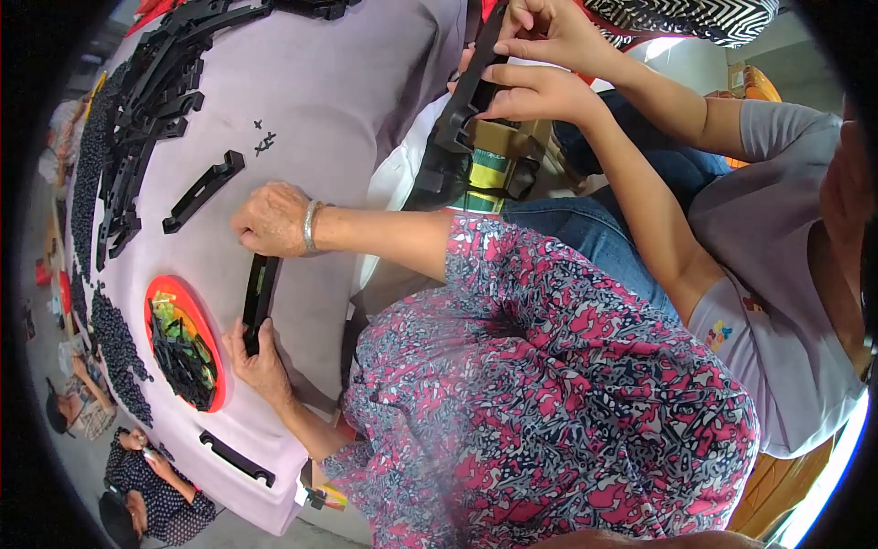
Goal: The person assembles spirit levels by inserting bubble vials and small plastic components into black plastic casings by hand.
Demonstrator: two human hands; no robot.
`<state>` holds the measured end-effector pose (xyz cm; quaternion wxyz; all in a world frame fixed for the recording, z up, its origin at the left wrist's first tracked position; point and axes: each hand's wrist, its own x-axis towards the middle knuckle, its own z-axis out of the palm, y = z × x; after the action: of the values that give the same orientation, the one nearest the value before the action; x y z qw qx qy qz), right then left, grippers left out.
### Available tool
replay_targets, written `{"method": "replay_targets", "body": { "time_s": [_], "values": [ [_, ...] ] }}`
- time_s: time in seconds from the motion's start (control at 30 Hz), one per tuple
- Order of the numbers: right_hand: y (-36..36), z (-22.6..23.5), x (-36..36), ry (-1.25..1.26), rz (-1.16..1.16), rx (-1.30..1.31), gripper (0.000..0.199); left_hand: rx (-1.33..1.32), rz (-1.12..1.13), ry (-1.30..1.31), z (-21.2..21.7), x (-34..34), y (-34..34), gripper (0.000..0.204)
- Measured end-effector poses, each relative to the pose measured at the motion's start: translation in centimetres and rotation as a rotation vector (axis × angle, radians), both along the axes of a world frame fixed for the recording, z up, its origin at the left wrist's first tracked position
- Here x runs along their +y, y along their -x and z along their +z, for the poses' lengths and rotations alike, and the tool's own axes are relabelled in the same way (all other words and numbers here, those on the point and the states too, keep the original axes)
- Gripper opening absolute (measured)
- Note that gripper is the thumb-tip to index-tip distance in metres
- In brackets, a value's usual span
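Leaning over lavender-covered table (320, 119) at frame left, red dish (152, 311) of black bits lower left, I've got the black plastic strip (259, 297) centre-left, long axis up-down in frame btwn hands: left hand (261, 364) clamped on lower end, right hand (270, 220) fisted on top end.

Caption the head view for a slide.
Left hand and braceleted right hand hold a black plastic bar on a lilac table, beside a red dish of black parts.

Single head view, fisheye, looking down, close over table (302, 110); apparently tilted sideways.
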<state>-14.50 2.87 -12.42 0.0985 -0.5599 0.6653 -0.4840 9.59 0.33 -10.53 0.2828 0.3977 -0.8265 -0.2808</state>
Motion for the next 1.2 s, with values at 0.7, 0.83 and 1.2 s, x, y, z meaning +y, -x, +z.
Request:
{"method": "replay_targets", "body": {
  "time_s": [0.7,0.83,1.2],
  "values": [
    [-0.4,-0.7,-0.5,0.001,-0.027,0.016,0.012,0.033,-0.015,-0.021,-1.1,-0.9,-0.8,0.035],
    [-0.4,-0.5,-0.3,-0.033,-0.022,0.009,0.012,0.054,-0.006,-0.037,-1.0,-0.6,-0.6,0.035],
    [-0.7,-0.3,-0.4,-0.006,-0.029,0.012,0.012,0.045,-0.019,0.003,-0.6,-0.3,-0.6,0.03]
  ]
}}
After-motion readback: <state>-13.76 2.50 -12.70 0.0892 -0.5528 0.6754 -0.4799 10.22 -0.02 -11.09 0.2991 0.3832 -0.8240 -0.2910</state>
